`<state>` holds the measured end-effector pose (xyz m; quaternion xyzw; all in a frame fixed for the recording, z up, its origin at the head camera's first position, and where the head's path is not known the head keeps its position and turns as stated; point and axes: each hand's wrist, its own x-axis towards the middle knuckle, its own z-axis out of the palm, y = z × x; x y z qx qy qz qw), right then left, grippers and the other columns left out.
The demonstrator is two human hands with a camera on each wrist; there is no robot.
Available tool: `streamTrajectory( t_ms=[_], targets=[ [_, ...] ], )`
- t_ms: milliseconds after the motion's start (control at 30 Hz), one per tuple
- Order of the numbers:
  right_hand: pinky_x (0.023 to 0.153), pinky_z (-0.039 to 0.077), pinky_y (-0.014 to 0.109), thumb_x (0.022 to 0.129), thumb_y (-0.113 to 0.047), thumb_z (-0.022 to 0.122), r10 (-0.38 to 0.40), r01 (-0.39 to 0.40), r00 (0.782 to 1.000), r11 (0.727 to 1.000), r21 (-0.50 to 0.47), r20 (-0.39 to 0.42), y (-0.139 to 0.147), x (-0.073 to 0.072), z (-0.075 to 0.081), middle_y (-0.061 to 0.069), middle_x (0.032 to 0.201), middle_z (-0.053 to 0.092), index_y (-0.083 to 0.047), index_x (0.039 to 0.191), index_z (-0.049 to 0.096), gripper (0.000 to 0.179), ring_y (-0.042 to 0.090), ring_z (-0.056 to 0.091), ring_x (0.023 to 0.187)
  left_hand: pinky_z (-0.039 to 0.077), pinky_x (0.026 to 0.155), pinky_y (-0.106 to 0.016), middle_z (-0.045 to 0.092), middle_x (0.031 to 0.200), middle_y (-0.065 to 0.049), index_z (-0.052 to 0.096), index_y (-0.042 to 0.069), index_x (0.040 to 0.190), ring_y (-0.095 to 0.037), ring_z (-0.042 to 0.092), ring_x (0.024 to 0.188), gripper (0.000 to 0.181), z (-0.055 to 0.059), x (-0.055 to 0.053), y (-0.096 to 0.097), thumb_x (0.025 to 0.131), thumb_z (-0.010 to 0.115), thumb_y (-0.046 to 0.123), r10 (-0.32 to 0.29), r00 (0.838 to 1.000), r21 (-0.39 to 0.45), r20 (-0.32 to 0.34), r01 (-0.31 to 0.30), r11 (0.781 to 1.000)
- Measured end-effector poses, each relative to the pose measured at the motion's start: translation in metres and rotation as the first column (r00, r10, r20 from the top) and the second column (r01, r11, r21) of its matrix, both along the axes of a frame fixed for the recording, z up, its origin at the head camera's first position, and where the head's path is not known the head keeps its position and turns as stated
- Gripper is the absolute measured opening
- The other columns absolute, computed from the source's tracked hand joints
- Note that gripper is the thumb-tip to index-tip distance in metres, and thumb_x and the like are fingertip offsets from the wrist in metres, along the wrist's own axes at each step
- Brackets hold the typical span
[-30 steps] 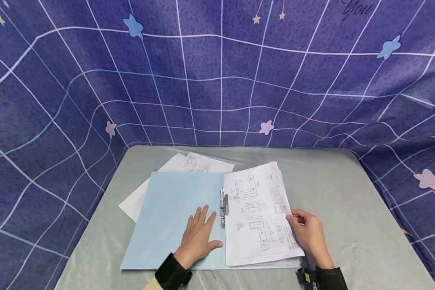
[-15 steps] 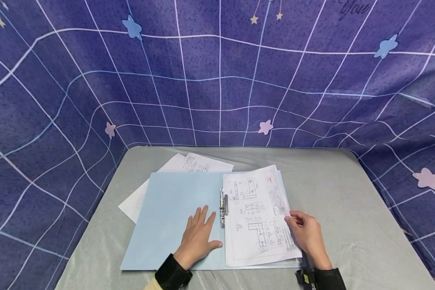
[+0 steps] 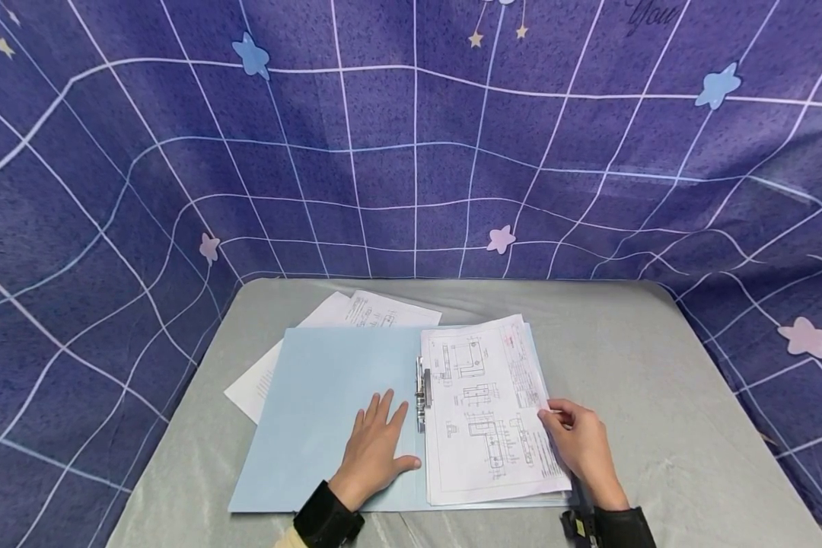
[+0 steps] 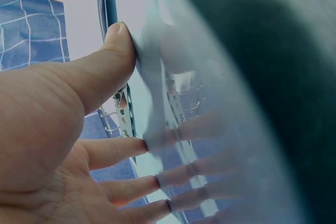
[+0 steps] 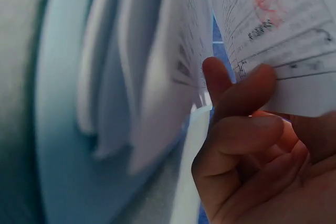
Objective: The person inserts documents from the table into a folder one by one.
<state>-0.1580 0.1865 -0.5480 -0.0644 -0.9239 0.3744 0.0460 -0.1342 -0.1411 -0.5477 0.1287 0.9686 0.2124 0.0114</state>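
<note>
Compared with a second ago, the top sheet (image 3: 482, 411) sits a little lower: its far edge has dropped and its near right corner has come slightly in toward the clip (image 3: 422, 392). Against half a second ago there is hardly any change. The right hand (image 3: 580, 441), on the far side of the sheet from the clip, keeps its pinch on the right edge, thumb and fingers closed on the paper. The left hand (image 3: 373, 453) stays where it was, left of the clip and nearer the person, released and flat on the folder (image 3: 336, 380) with fingers spread.

The top sheet lies right of the clip, its left edge beside the metal. It is white, printed with thin outline drawings and dimension lines, with small sideways lettering down the side away from the clip and a red mark near the far right corner. The right wrist view shows its held edge standing apart from the lower sheets (image 5: 105, 77), whose edges curve and blur.

The folder is light blue and open on both sides of the clip. Loose papers (image 3: 393, 308) stick out from under it, beyond and left of the clip.
</note>
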Motion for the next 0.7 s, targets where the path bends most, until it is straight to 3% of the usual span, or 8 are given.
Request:
streamTrajectory(
  t_ms=[333,433,567,700],
  targets=[
    [0.064,0.052,0.042,0.092,-0.025,0.069,0.052,-0.053,0.999,0.989,0.14,0.009,0.009,0.004,0.027,0.018,0.1,0.072,-0.002,0.127,0.061,0.044,0.029,0.069,0.081,0.022,0.107,-0.067,0.032,0.151,-0.029,0.052,-0.003,0.138,-0.05,0.023,0.141,0.089,0.002,0.0,-0.001,0.069,0.087,0.041,-0.004,1.0,0.006,-0.003,0.004,1.0],
    [0.068,0.052,0.047,0.089,-0.024,0.073,0.093,-0.081,0.994,0.979,0.189,-0.059,0.003,0.006,0.035,0.019,0.105,0.07,-0.002,0.127,0.061,0.045,0.031,0.069,0.084,0.022,0.107,-0.067,0.033,0.151,-0.029,0.052,-0.003,0.138,-0.049,0.023,0.141,0.089,0.002,-0.001,-0.001,0.069,0.087,0.041,-0.003,1.0,0.004,-0.004,0.003,1.0],
    [0.084,0.048,0.056,0.079,-0.021,0.083,0.234,-0.175,0.949,0.948,0.266,-0.211,-0.015,0.01,0.032,0.024,0.117,0.064,-0.002,0.125,0.064,0.054,0.043,0.061,0.101,0.022,0.107,-0.067,0.033,0.151,-0.029,0.053,-0.002,0.138,-0.049,0.023,0.141,0.089,0.001,-0.001,0.0,0.068,0.087,0.042,0.001,1.0,-0.005,-0.005,-0.001,1.0],
    [0.094,0.039,0.064,0.071,-0.032,0.088,0.361,-0.27,0.903,0.898,0.349,-0.232,-0.037,0.016,0.018,0.029,0.131,0.053,-0.006,0.129,0.062,0.069,0.054,0.047,0.117,0.023,0.107,-0.067,0.033,0.151,-0.029,0.053,-0.002,0.138,-0.049,0.023,0.141,0.09,0.0,-0.001,0.0,0.068,0.087,0.043,0.005,1.0,-0.012,0.001,-0.005,1.0]
  ],
)
